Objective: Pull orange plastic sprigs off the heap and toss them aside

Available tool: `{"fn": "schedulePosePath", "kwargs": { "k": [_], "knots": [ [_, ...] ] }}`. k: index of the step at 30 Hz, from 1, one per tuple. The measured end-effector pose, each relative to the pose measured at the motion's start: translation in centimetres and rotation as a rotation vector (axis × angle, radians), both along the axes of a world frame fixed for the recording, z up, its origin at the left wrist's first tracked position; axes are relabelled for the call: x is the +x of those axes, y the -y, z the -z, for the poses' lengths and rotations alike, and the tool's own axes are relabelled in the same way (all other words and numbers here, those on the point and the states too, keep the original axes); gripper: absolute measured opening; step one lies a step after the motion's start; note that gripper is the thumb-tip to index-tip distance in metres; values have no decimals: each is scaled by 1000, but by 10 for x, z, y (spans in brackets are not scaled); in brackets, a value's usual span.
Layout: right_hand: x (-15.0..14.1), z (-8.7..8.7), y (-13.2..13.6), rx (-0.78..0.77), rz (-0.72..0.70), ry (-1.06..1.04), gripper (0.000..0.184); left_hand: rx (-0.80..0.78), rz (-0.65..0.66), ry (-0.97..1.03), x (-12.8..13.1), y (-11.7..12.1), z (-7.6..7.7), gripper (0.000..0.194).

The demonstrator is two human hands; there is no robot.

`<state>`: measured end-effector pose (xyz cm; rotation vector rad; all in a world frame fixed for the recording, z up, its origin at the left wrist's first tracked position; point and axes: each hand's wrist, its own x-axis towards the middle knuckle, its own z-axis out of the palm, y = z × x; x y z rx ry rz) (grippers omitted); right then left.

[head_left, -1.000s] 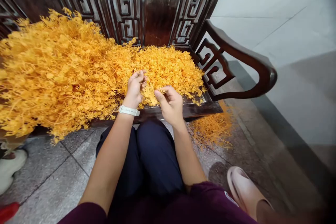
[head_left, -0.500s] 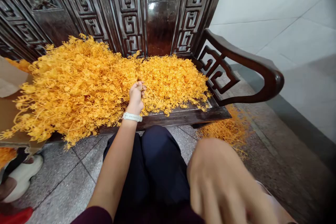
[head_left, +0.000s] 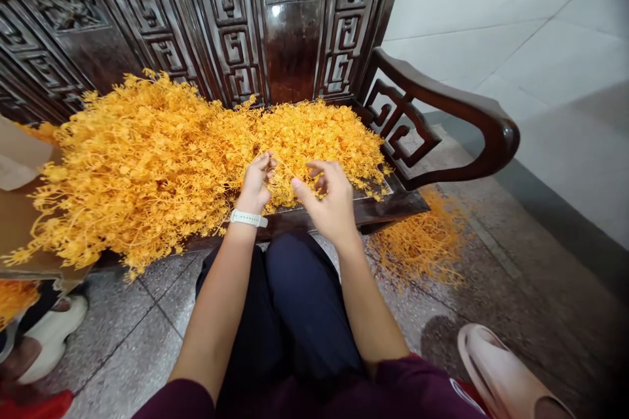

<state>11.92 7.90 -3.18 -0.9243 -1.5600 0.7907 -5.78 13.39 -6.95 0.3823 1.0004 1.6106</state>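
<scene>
A large heap of dried orange-yellow branching sprigs covers the seat of a dark carved wooden bench. My left hand, with a white wristband watch on its wrist, pinches thin sprig stems at the heap's front edge. My right hand hovers just to its right, fingers apart, over the sprigs. Nothing shows in its grip. A fine stem seems to run between the hands, though it is too thin to follow.
Carved fretwork panels rise behind the heap, and a curved armrest stands at the right. Loose sprigs lie on the speckled stone floor. A cardboard box sits at left, beside another person's white shoe. My knees and pink slipper are below.
My right hand, raised and blurred near the camera half a second ago, is back over the heap with its fingers spread. My left hand has barely moved.
</scene>
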Motion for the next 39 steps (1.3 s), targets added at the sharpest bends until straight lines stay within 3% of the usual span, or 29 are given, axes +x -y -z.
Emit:
{"fn": "schedulePosePath", "kwargs": {
  "k": [3, 5, 7, 10, 14, 18, 20, 24, 27, 31, 37, 39],
  "knots": [
    [-3, 6, 0, 40, -172, 274, 15, 28, 11, 21, 4, 1, -2, 6],
    [-6, 9, 0, 63, -267, 351, 17, 4, -23, 15, 4, 1, -3, 4],
    [-7, 12, -1, 106, -219, 361, 18, -17, -43, 33, 2, 1, -4, 4],
    [-6, 17, -6, 88, -111, 328, 35, -13, 4, 100, 1, 2, -5, 2],
    [-2, 20, -4, -148, -355, 165, 27, -92, -52, 91, 1, 1, -6, 1],
    [-3, 17, 1, -216, -426, 26, 29, -138, -108, 96, -1, -1, -6, 7],
    [-6, 19, -1, -252, -414, -82, 31, -113, -103, 143, -2, 0, -6, 10],
    [-13, 29, -9, -395, -236, -309, 42, -65, -100, 189, -2, 2, -6, 12],
    [-17, 35, -10, -462, -247, -266, 47, -91, -97, 183, -1, 2, -6, 15],
    [-17, 36, -6, -419, -382, -170, 40, -94, -109, 162, -1, -2, -4, 18],
    [-7, 23, 1, -303, -417, -73, 37, -146, -198, 74, -5, -6, 5, 12],
    [2, 11, 13, -181, -617, -9, 29, -152, -227, 52, -11, -9, 8, 13]
  ]
}}
